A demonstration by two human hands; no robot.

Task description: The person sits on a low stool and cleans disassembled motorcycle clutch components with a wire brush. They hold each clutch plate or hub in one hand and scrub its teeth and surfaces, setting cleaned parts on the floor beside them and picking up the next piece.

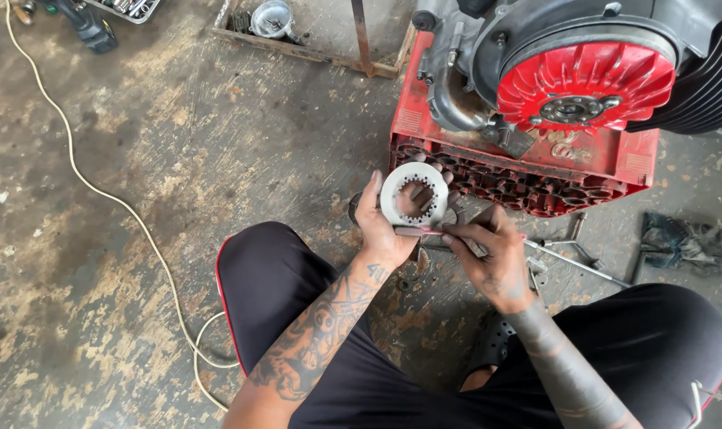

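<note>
Holding a pale toothed metal ring [413, 193] upright in your left hand [382, 226], you have fingers wrapped behind it and the thumb along its left edge, so that grip is closed on the ring. It sits near frame centre, just at 7 o'clock from the red crate [528, 163]. Inner teeth show around its hole; your fingers are visible through it.

Your right hand [488, 254] is at 4 o'clock from the ring, pinching a small dark metal piece [424, 232] whose tip meets the ring's lower edge. That grip is narrow, closed on the piece. What the piece is exactly, cannot tell. The two hands are touching or nearly so.

An engine with a red finned fan [587, 83] rests on the crate at 1 o'clock from your hands. Grey casing [456, 87] sits left of the fan, black cooling fins [706, 87] at right.

On the concrete floor [178, 159]: thin metal rods and tools [575, 254] at 3 o'clock from the right hand, a dirty rag [683, 242] farther out the same way. A cream cable [98, 191] runs from 11 o'clock down to 7 o'clock. A wooden tray with a round metal part [272, 20] lies at 12 o'clock.

You are sitting cross-legged in black shorts [663, 342], both forearms tattooed.
</note>
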